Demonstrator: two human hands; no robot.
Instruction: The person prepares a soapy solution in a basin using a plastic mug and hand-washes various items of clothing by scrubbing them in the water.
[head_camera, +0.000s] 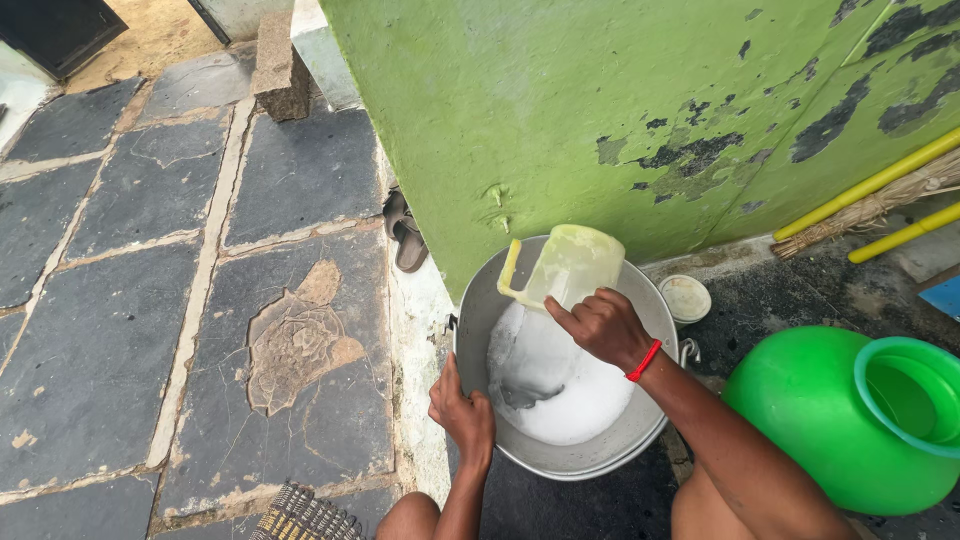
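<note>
My right hand (598, 325), with a red thread round its wrist, grips a pale yellow plastic mug (565, 265) tipped over a round metal basin (585, 462). The basin is tilted and holds white foamy water (570, 395) and something dark under the foam. My left hand (462, 412) grasps the basin's near left rim. The basin leans close to a green wall (560, 110) with peeling paint.
A bright green plastic water pot (815, 420) lies at the right. A small white bowl (686, 297) sits behind the basin. Sandals (405, 232) lie by the wall corner. A straw broom and yellow poles (870, 205) lean at right. Dark stone slabs (150, 300) pave the left.
</note>
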